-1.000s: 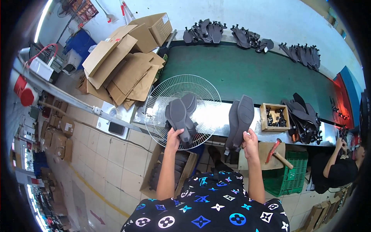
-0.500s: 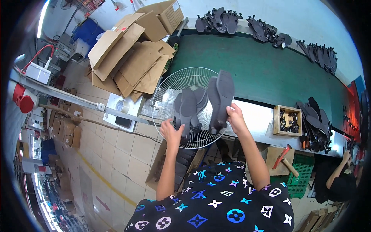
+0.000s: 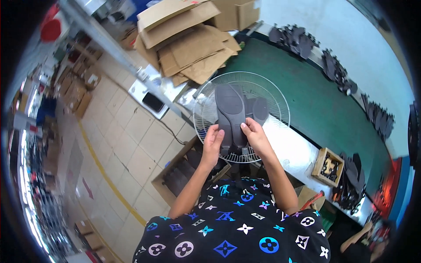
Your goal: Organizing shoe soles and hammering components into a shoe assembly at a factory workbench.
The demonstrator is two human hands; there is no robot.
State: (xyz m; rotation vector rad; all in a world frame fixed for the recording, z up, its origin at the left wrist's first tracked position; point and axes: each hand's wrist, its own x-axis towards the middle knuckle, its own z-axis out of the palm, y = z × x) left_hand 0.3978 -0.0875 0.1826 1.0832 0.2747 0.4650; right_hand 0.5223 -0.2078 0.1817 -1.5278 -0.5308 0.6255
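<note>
Between my two hands is a bunch of dark grey shoe soles standing upright with their broad ends up, above a round wire basket. My left hand closes on their left edge, with the thumb on the near face. My right hand grips the right edge, its thumb pressed on the sole. How many soles are in the bunch is hard to tell. Behind them, another grey sole leans inside the basket, partly hidden by the bunch.
Flattened cardboard is piled behind the basket. A green work surface carries rows of soles along the wall. To the right are a wooden box of small black parts and more soles. A carton with soles stands below; another person's arm shows lower right.
My hands have come together, bringing the separate groups of soles into one bunch in the basket's middle. The whole view has turned, so surroundings appear shifted.
</note>
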